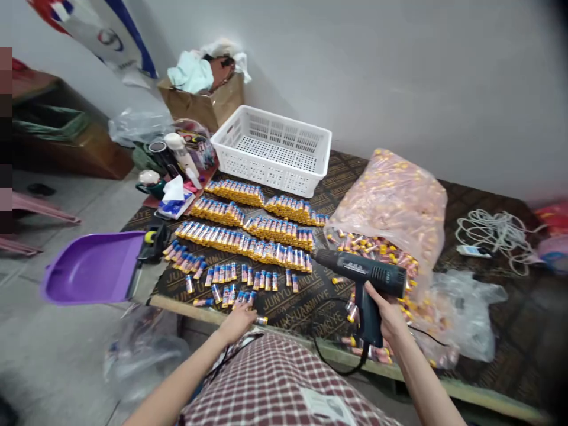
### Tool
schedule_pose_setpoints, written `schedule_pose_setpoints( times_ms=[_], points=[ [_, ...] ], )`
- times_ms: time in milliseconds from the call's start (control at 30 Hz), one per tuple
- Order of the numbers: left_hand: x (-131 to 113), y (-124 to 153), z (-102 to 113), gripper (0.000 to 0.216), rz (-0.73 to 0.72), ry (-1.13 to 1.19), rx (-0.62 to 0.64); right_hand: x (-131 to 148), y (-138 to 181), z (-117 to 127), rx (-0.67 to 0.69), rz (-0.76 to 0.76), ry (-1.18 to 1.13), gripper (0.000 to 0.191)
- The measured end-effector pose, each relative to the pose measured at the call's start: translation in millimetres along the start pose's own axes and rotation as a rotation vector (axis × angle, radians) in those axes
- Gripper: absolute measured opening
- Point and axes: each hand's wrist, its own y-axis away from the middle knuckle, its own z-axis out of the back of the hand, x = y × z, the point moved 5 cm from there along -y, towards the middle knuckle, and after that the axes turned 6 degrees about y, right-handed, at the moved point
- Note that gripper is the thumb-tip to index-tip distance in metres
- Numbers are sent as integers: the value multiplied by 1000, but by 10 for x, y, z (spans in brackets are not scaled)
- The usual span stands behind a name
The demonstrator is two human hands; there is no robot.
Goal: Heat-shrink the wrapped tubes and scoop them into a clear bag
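— Checked garment (270,378) closest, just before the table (288,305). Right grip (390,316)?
— Closed around the handle of a heat gun (350,267), nozzle (323,257) near the stacked batteries (244,241).
— Stacked how?
— In 3 rows, behind loose batteries (268,281).
— Left grip (239,323)?
— Down on loose batteries by the front edge; cannot tell whether closed on any.
— Behind the rows?
— 1 white basket (266,171).

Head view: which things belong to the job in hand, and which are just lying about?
Likely part of the job:
heat gun, held by the right hand
small cylinders, the left hand at the nearest ones
plastic bag of more cylinders
white basket, perhaps

Probably just lying about:
purple dustpan
white cable
cardboard box
tissue pack
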Motion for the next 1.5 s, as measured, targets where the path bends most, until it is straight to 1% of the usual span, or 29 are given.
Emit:
schedule_pose_setpoints(
  times_ms=[67, 167, 333, 433, 533, 667, 767, 900, 1000, 1133, 1233, 1300, 1367, 1400, 1433, 1500],
  points=[
    [4, 12, 80, 26, 74, 40, -81, -27, -126, 212, -62, 8, 3, 44],
    [68, 83, 181, 31, 209, 103, -190, -155, -286, 333, -67, -16, 35, 43],
    [254, 320, 207, 32, 347, 196, -297, -339, -417, 310, -30, -16, 21, 44],
    [362, 480, 168, 32, 414, 211, -337, -359, -425, 274, 15, -10, 5, 46],
    [414, 595, 129, 31, 458, 213, -372, -310, -380, 212, 55, -8, 4, 42],
    [396, 655, 114, 31, 496, 217, -410, -189, -279, 11, 102, -6, -1, 40],
    [364, 670, 131, 31, 509, 228, -437, -115, -230, -223, 142, 21, 10, 42],
    [370, 737, 168, 29, 499, 242, -494, -74, -220, -573, 243, 63, 24, 38],
    [432, 842, 173, 29, 513, 260, -529, -44, -209, -808, 305, 72, 61, 37],
    [570, 1029, 135, 29, 584, 303, -563, 57, -158, -1121, 330, 97, 97, 39],
    [681, 1153, 101, 30, 625, 310, -558, 140, -97, -1404, 351, 126, 118, 41],
    [747, 1177, 112, 29, 628, 298, -536, 178, -49, -1574, 373, 140, 131, 42],
    [781, 1094, 187, 28, 597, 283, -502, 202, -3, -1660, 388, 144, 133, 42],
    [776, 999, 255, 28, 569, 272, -488, 211, 16, -1653, 388, 140, 127, 42],
    [750, 862, 345, 27, 532, 254, -480, 220, 32, -1606, 378, 135, 116, 42],
    [615, 468, 578, 27, 434, 197, -488, 241, 51, -1391, 319, 124, 80, 43]
  ],
)
